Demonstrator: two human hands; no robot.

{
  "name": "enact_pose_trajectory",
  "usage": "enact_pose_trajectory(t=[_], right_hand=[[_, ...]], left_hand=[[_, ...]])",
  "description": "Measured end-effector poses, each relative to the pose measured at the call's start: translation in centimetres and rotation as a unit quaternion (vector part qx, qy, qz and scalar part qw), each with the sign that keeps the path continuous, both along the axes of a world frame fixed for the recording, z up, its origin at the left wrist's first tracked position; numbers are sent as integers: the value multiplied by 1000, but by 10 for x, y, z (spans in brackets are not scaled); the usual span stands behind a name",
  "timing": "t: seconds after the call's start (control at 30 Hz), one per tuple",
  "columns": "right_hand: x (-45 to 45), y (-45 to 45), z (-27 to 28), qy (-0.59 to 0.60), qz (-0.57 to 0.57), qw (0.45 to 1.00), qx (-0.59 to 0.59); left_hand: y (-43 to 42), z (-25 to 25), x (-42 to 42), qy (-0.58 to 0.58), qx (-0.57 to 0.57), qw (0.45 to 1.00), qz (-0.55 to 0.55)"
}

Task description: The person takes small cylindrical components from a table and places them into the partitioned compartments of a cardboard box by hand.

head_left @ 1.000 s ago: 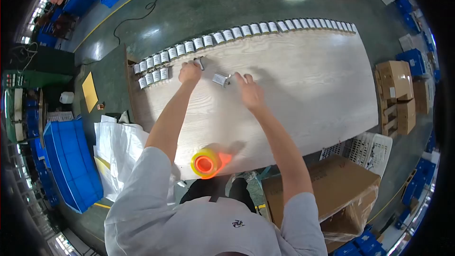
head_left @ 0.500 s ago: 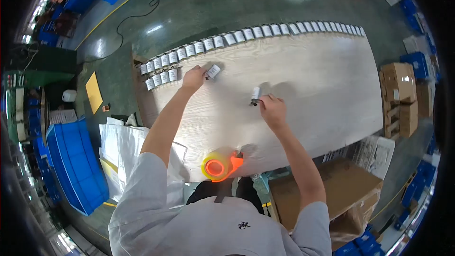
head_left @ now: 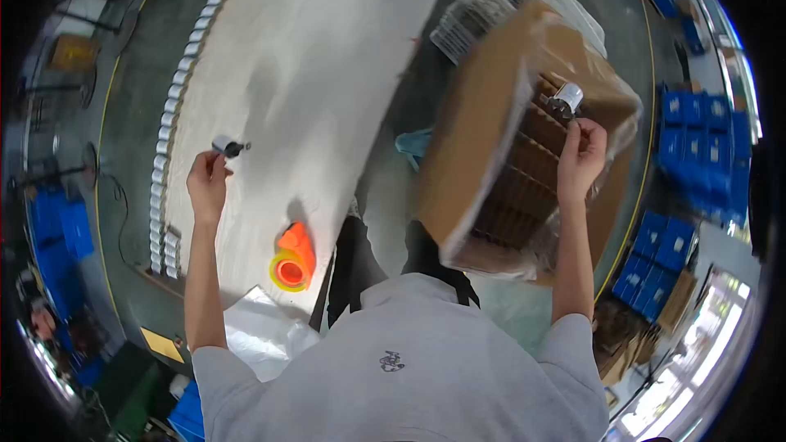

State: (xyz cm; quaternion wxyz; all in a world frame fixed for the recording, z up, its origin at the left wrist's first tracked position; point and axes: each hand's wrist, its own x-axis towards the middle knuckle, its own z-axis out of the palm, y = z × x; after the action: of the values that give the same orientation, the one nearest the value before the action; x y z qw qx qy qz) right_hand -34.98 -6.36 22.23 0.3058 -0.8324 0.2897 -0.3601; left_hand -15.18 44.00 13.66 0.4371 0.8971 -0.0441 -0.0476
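Observation:
My left hand (head_left: 208,184) is over the wooden tabletop (head_left: 303,57), its fingers closed on a small white-labelled cylinder with a dark fitted end (head_left: 227,146). My right hand (head_left: 581,160) is above the open cardboard box (head_left: 475,119), pinching a second white-labelled cylinder (head_left: 566,98) with dark metal parts at its end. Below that hand, brown cardboard dividers (head_left: 517,184) split the box's inside into narrow slots. A long row of similar white-labelled cylinders (head_left: 168,106) lines the table's far edge, with a short second row (head_left: 172,252) beside its near end.
An orange tape dispenser (head_left: 299,254) with yellow tape lies near the table's front edge. White plastic sheeting (head_left: 266,331) hangs by the table corner. A white plastic crate (head_left: 458,29) stands behind the box, whose rim has a loose clear plastic liner (head_left: 610,86). Blue bins (head_left: 704,127) are stacked at right.
The view has turned right, towards the cardboard box. My right hand has moved from over the table to above the box with its cylinder. My left hand still holds its own.

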Motion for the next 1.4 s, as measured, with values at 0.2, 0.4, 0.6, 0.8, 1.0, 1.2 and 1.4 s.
enact_pose_trajectory(t=[0.2,0.4,0.6,0.8,1.0,1.2,1.4], right_hand=[[-104,-92,-144,123,-16,916,381],[-199,-100,-179,384,19,875,293],[-259,-106,-143,376,-73,859,338],[-284,-97,-130,422,-7,879,223],[-296,-95,-130,430,18,877,215],[-278,-89,-106,508,6,842,181],[-254,-90,-103,474,9,871,132]], left_hand=[[-250,104,-69,-26,-188,939,-288],[-410,55,-192,2,-73,842,-534],[-444,-37,-282,84,93,757,-641],[-456,-72,-317,36,117,760,-639],[-468,-85,-329,-16,197,702,-685],[-479,-96,-346,-74,233,683,-689],[-475,-142,-368,-36,263,648,-714]])
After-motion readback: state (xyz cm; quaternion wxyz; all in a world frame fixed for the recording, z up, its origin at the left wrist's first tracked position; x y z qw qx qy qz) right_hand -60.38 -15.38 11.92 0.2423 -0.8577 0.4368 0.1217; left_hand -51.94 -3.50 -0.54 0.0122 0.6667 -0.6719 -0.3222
